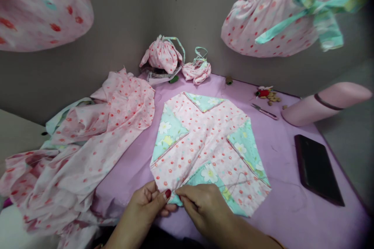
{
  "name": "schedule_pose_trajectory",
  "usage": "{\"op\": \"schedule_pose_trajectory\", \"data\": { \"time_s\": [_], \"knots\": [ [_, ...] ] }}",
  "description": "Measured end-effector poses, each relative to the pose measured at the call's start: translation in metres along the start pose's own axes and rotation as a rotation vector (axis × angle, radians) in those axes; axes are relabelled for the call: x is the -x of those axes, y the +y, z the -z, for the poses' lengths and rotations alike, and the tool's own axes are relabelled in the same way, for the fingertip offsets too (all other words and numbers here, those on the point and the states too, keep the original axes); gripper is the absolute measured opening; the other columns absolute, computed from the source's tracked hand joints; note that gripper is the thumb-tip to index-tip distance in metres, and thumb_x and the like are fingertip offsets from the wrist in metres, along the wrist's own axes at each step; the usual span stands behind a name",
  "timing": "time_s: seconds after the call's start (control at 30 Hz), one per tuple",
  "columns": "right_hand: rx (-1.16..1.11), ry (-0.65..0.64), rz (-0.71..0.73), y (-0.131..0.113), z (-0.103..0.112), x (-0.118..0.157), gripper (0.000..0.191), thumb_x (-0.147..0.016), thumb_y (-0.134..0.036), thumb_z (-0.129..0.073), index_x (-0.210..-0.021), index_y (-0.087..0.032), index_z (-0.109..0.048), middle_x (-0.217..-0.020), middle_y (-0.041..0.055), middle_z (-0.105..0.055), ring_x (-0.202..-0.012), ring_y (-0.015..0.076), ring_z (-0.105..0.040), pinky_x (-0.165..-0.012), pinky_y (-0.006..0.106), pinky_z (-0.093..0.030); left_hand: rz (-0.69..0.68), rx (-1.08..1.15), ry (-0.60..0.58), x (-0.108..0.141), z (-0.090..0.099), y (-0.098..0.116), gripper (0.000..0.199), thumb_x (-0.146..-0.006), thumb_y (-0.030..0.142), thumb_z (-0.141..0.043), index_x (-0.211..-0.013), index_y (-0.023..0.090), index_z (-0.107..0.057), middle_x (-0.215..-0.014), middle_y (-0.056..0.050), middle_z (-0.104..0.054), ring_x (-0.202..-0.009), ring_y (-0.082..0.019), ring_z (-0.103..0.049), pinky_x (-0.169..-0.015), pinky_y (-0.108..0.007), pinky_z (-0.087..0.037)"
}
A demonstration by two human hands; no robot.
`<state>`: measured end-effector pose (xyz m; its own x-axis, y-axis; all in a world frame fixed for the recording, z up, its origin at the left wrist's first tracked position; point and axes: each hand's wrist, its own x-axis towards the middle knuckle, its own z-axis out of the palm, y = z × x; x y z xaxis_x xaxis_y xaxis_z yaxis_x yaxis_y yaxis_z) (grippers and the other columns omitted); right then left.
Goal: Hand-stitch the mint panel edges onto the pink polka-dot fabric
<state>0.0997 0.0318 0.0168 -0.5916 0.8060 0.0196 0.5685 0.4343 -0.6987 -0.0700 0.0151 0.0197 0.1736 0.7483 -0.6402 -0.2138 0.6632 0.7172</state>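
Note:
An eight-sided piece of pink floral fabric [201, 136] lies spread before me, with mint-green flowered triangles [172, 130] on its sides. My left hand [149, 200] is closed on the near left edge of this fabric, thumb on top and fingers below. Right beside that thumb, my right hand [204, 204] is closed in a pinch at the same edge. What its fingertips hold is hidden. A loose thread [241, 179] runs over the fabric to the right of my right hand and on across the tablecloth.
Crumpled pink fabric [117, 116] covers the left side. Two drawstring bags [162, 54] sit at the back; larger ones [271, 27] hang above. On the right are thread snips [264, 111], a pink bottle [321, 103] and a dark phone-like slab [318, 167]. A thread spool [228, 80] stands behind.

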Motion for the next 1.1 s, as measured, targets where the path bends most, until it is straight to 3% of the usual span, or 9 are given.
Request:
{"op": "schedule_pose_trajectory", "data": {
  "time_s": [0.37,0.83,0.97,1.1],
  "knots": [
    [-0.177,0.051,-0.070,0.0008,-0.0028,0.0009,0.020,-0.083,-0.014,-0.044,-0.086,-0.018,-0.063,-0.067,0.0005,-0.066,-0.058,0.0110,-0.059,-0.054,0.019,-0.039,0.008,0.006,0.000,-0.0013,0.0019,-0.0030,0.034,-0.067,0.037,-0.069,-0.092,0.015,-0.060,-0.075,-0.004,-0.074,-0.058,-0.012,-0.066,-0.052,-0.018,-0.046],
    [-0.380,-0.009,-0.098,0.0041,0.0018,-0.0022,0.021,-0.085,-0.013,-0.044,-0.087,-0.019,-0.064,-0.073,-0.0012,-0.065,-0.064,0.0104,-0.059,-0.060,0.018,-0.042,0.031,0.048,-0.069,-0.0019,0.0031,-0.0019,0.027,-0.067,0.035,-0.069,-0.083,0.014,-0.066,-0.071,-0.004,-0.074,-0.057,-0.010,-0.065,-0.053,-0.015,-0.046],
    [-0.361,-0.031,-0.079,0.0034,0.0027,-0.0046,0.021,-0.086,-0.012,-0.042,-0.086,-0.020,-0.061,-0.074,-0.0020,-0.064,-0.066,0.0100,-0.059,-0.062,0.018,-0.041,0.032,0.057,-0.070,-0.0019,0.0017,0.0001,0.027,-0.067,0.035,-0.070,-0.083,0.014,-0.066,-0.070,-0.004,-0.074,-0.057,-0.010,-0.065,-0.053,-0.016,-0.046],
    [-0.141,-0.046,-0.092,0.0003,-0.0022,-0.0045,0.019,-0.086,-0.014,-0.038,-0.085,-0.018,-0.057,-0.071,0.0003,-0.064,-0.063,0.0124,-0.060,-0.058,0.020,-0.041,0.019,0.068,-0.082,-0.0020,0.0002,0.0007,0.023,-0.069,0.034,-0.068,-0.082,0.014,-0.065,-0.070,-0.003,-0.074,-0.058,-0.010,-0.065,-0.053,-0.015,-0.045]
  ]
}}
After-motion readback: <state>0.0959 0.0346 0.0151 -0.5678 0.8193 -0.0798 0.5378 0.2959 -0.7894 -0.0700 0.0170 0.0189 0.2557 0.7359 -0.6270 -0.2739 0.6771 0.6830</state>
